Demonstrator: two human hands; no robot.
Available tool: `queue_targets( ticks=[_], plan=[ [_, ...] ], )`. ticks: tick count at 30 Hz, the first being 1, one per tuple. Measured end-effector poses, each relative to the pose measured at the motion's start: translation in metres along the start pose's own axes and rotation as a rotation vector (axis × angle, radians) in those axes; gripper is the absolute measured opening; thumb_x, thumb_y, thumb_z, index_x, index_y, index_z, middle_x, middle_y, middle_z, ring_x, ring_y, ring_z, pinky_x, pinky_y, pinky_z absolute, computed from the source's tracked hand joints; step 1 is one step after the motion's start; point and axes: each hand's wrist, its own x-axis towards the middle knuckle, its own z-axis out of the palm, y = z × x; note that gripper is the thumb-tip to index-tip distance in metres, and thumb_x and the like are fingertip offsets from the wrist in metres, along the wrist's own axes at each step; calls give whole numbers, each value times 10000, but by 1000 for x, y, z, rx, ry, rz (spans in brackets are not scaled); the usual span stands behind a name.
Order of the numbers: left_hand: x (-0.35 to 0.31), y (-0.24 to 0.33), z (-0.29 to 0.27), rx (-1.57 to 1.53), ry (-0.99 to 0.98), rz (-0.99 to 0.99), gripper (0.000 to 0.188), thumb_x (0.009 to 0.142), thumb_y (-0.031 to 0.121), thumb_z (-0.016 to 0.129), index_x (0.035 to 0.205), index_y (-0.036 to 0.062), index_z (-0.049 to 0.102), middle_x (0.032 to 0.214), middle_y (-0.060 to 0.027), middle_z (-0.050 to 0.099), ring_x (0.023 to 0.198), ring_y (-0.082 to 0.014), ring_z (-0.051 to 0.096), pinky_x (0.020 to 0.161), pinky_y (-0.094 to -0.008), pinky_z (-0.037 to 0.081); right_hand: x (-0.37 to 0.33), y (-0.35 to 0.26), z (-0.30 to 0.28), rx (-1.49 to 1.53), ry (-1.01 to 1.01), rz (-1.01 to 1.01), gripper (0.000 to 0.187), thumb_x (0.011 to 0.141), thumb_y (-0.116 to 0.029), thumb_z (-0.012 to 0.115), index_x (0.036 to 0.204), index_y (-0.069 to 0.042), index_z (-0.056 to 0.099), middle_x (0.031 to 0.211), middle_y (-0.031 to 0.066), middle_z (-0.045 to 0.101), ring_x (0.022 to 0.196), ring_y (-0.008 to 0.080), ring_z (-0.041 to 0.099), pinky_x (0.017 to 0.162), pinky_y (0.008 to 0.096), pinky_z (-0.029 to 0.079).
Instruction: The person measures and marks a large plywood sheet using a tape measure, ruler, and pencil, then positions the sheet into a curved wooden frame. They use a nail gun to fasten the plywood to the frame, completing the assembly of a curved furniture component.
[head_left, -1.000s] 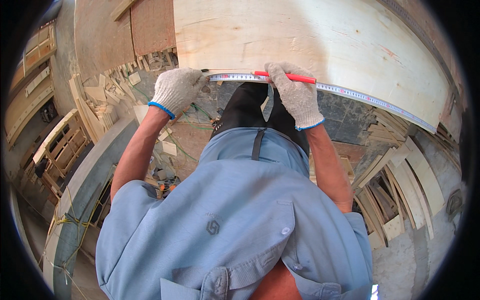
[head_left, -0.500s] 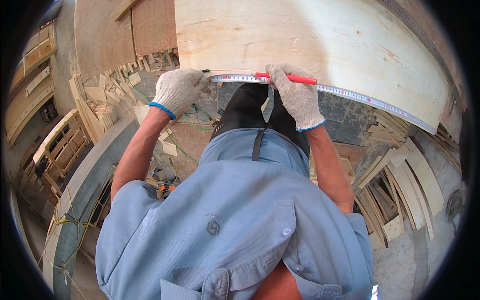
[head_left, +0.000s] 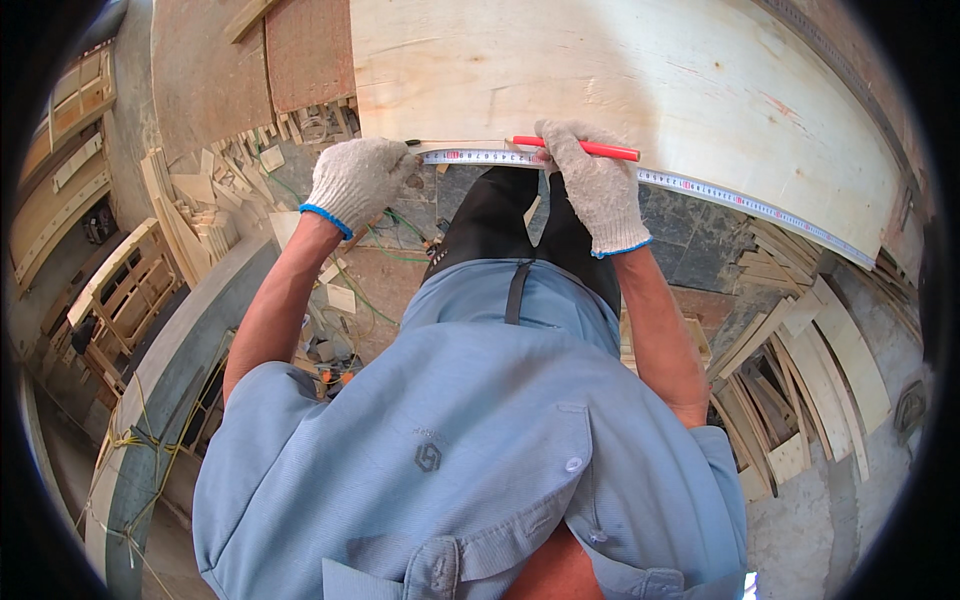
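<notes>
Measuring tape, white flexible blade with dark and red graduations (head_left: 700, 188): lying along the near edge of a pale, wood-grained plywood sheet (head_left: 520, 65), bowing with the lens and running to the sheet's right-hand corner. Change over the last second: slight; the right hand is edging a little rightward, its pencil going with it, while the tape is keeping its line along the edge, so the measuring is holding nearly steady. Left hand, in an off-white knitted glove with blue cuff (head_left: 360, 180): closing its fingers on the tape's left stretch, fingertips partly hidden. Right hand, in a matching glove (head_left: 595, 195): clamping a slim red pencil with pale sharpened tip (head_left: 610, 152) and covering part of the tape; whether it is also gripping the tape cannot be told. The pencil is pointing leftward above the sheet's edge; contact is unclear. Beyond: pale wood offcuts (head_left: 210, 200) lying heaped at left, a long grey curved beam (head_left: 180, 350) sweeping below them, and curved pale wooden strips (head_left: 835, 370) standing stacked at right.
</notes>
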Motion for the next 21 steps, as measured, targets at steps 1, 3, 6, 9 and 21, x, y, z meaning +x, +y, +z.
queue_targets(
  ticks=[1,3,6,9,21],
  plan=[
    [0,0,0,8,0,-2,360,972,415,537,893,121,728,807,-166,683,792,-376,670,687,-492,512,0,1,0,26,9,-16,349,976,-335,648,900,-5,733,698,33,663,666,83,585,616,278,486],
    [1,-1,2,25,-1,-7,357,970,415,541,891,121,728,811,-169,685,792,-378,670,686,-490,514,-1,0,1,24,17,-35,345,976,-329,650,900,-3,734,698,31,662,667,77,581,615,269,484],
    [1,-1,2,28,18,-9,354,965,415,551,887,119,728,810,-173,683,789,-379,669,683,-491,514,-1,-5,0,21,17,-26,336,976,-319,653,903,-2,736,703,30,666,671,72,583,622,257,486],
    [1,1,0,12,12,-15,353,960,417,558,883,116,727,809,-173,682,788,-380,669,681,-493,513,-1,-3,-1,35,-9,20,327,976,-310,653,914,0,739,721,31,677,678,69,591,633,251,491],
    [-10,-9,17,-1,75,162,268,935,373,605,891,144,739,879,-152,695,822,-363,674,703,-458,539,-43,-23,-69,306,246,32,313,998,-234,563,911,33,704,790,59,662,725,125,597,759,272,480]
  ],
)
